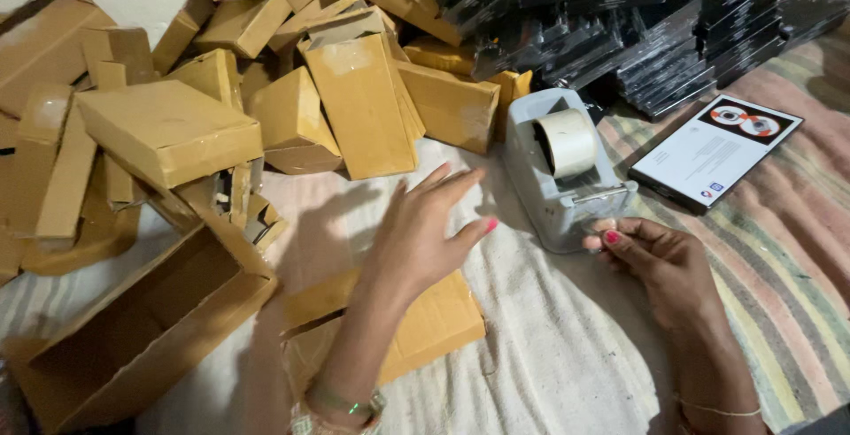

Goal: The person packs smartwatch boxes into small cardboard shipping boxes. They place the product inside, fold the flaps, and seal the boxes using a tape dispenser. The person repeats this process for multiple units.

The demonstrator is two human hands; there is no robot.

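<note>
The right hand [660, 258] sits at the front lip of the grey tape dispenser [564, 174], with thumb and forefinger pinched together at the cutter edge; whether tape is held between the fingertips cannot be told. The roll of pale tape [567, 141] stands in the dispenser's cradle, directly above and behind this hand. The dispenser's long axis runs from upper left to lower right, so its cutter end points toward the right hand.

The left hand [423, 231] hovers with fingers spread apart, gripping nothing. It hangs over the flat brown cardboard box [434, 324], which lies on the cream cloth [549, 355] directly below and slightly right of the left wrist. The box lies left of the dispenser, near the left hand and apart from the right.

An open brown carton [133, 338] rests at lower left. A heap of closed brown boxes [266, 90] fills the upper left; black cases [637, 28] are stacked at upper right
</note>
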